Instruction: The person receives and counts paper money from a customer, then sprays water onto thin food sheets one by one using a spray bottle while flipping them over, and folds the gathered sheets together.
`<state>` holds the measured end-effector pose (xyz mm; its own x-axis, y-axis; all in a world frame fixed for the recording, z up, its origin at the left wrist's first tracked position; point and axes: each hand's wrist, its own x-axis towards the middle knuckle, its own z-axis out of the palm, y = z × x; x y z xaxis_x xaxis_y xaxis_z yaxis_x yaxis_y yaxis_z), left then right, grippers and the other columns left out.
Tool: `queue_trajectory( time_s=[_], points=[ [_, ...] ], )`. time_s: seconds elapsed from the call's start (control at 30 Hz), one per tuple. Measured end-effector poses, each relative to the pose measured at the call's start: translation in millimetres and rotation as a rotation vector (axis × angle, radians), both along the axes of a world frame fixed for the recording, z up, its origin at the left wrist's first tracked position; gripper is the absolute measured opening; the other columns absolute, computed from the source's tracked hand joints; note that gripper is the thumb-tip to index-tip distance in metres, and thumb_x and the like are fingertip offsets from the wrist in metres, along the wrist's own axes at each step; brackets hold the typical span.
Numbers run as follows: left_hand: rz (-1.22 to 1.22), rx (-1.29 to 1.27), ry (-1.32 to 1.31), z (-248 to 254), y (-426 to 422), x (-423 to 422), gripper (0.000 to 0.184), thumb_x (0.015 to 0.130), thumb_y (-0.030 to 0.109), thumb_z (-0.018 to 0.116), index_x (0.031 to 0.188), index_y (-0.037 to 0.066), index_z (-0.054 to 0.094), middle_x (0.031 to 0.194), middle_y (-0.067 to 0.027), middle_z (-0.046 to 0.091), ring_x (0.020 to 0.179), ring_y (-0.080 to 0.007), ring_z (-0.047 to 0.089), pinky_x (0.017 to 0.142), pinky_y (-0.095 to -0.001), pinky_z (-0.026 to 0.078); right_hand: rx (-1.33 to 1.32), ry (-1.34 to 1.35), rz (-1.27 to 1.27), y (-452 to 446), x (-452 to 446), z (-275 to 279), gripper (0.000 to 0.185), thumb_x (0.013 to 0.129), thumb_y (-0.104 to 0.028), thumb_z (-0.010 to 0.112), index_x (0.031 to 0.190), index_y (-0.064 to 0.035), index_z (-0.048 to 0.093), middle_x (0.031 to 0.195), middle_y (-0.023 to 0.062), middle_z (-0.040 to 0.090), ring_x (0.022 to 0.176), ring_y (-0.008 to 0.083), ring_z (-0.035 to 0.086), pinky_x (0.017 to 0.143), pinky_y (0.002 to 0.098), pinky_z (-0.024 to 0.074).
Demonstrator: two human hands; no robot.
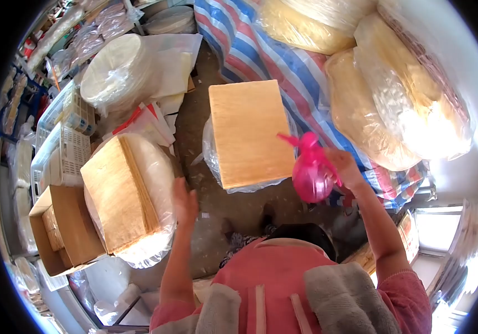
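A pink spray bottle (312,172) is in my right hand (342,167), its nozzle pointing left over the right edge of a square stack of tan sheets (250,133). That stack rests on a round, plastic-wrapped support. My left hand (185,201) is beside a second stack of tan sheets (119,195), which lies tilted on another plastic-covered round support (158,167). The left fingers are apart and hold nothing.
An open cardboard box (75,228) stands at the left, below white plastic baskets (75,153). Plastic-wrapped round stacks (114,72) are at the upper left. Large wrapped bundles (370,111) lie on a striped tarp (272,50) at the upper right.
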<state>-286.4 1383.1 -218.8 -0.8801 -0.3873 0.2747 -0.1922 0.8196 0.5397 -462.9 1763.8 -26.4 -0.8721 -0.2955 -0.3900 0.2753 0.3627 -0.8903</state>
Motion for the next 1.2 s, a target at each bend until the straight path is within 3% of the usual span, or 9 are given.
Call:
queue_trajectory(
  time_s=[0.17,0.23,0.3,0.4,0.53,0.63,0.83,1.03,1.2],
  points=[
    [-0.426,0.005,-0.214,-12.7,110.1,-83.0,0.067,0.072,0.019,0.067,0.127,-0.001,0.035,0.136,-0.0175,0.028,0.128,-0.0323,0.024,0.104,-0.0431,0.024,-0.3,-0.088,-0.315,41.8,-1.2,-5.1,0.037,0.094,-0.034,0.04,0.083,-0.0041,0.058,0.055,0.0009,0.049,0.041,0.0074,0.042,0.038,0.021,0.0321],
    [-0.516,-0.144,-0.334,-23.4,143.4,-103.2,0.087,0.065,0.029,0.074,0.132,0.001,0.027,0.141,-0.0149,0.02,0.133,-0.0305,0.016,0.104,-0.0513,0.019,-0.155,-0.111,-0.284,57.1,5.4,-17.9,0.038,0.093,-0.036,0.042,0.08,-0.0044,0.058,0.054,0.0009,0.049,0.04,0.0077,0.042,0.038,0.0214,0.0321],
    [-0.557,-0.277,-0.363,-19.3,162.0,-121.4,0.093,0.06,0.037,0.075,0.132,0.001,0.029,0.142,-0.0132,0.019,0.133,-0.0297,0.015,0.104,-0.0547,0.016,0.023,-0.14,-0.212,71.3,10.3,-31.7,0.039,0.092,-0.038,0.044,0.077,-0.0047,0.058,0.053,0.001,0.049,0.04,0.008,0.042,0.038,0.0217,0.0321],
    [-0.614,-0.443,-0.424,-29.0,162.8,-144.6,0.089,0.063,0.043,0.071,0.131,0.002,0.032,0.141,-0.0126,0.021,0.133,-0.0293,0.016,0.104,-0.0562,0.015,0.232,-0.22,-0.169,92.7,20.7,-43.3,0.04,0.088,-0.041,0.051,0.073,-0.0052,0.06,0.051,0.0006,0.049,0.039,0.0082,0.043,0.037,0.0216,0.0322],
    [-0.763,-0.467,-0.354,-26.6,150.3,-149.1,0.082,0.063,0.046,0.069,0.126,0.002,0.039,0.135,-0.0111,0.034,0.131,-0.026,0.021,0.104,-0.0561,0.013,0.018,-0.291,-0.408,128.4,36.1,-34.4,0.039,0.088,-0.04,0.05,0.076,-0.0046,0.062,0.052,-0.0007,0.049,0.039,0.0072,0.043,0.037,0.0207,0.0324],
    [-0.809,-0.475,-0.345,-37.2,146.6,-146.7,0.081,0.064,0.046,0.069,0.126,0.003,0.04,0.134,-0.0115,0.034,0.131,-0.0266,0.022,0.104,-0.0561,0.014,0.024,-0.254,-0.356,148.1,46.9,-40.7,0.04,0.089,-0.041,0.05,0.077,-0.0045,0.062,0.052,-0.0005,0.049,0.04,0.007,0.043,0.037,0.0206,0.0322],
    [-0.728,-0.435,-0.39,-24.7,154.3,-148.6,0.076,0.067,0.043,0.067,0.126,0.003,0.04,0.135,-0.0105,0.034,0.129,-0.0271,0.025,0.102,-0.0558,0.018,-0.034,-0.216,-0.369,150.9,54.4,-43.7,0.043,0.088,-0.044,0.048,0.081,-0.0033,0.06,0.052,0.0003,0.05,0.04,0.0067,0.044,0.037,0.0197,0.0319],
    [-0.847,-0.573,-0.391,-36.5,153.5,-155.9,0.069,0.073,0.04,0.063,0.127,0.004,0.04,0.136,-0.0099,0.033,0.129,-0.0246,0.026,0.101,-0.0534,0.022,-0.049,-0.236,-0.413,152.4,56.0,-44.0,0.042,0.088,-0.043,0.049,0.08,-0.0031,0.06,0.052,0.0007,0.05,0.04,0.0073,0.044,0.037,0.0198,0.0321],
    [-0.89,-0.532,-0.249,-36.9,153.1,-150.0,0.05,0.078,0.028,0.058,0.121,0.004,0.046,0.129,-0.0104,0.041,0.123,-0.0246,0.035,0.097,-0.0513,0.027,-0.076,-0.285,-0.419,153.1,61.1,-41.6,0.042,0.088,-0.043,0.049,0.076,-0.0037,0.059,0.052,0.0005,0.05,0.04,0.0071,0.044,0.037,0.0198,0.0322]
  ],
)
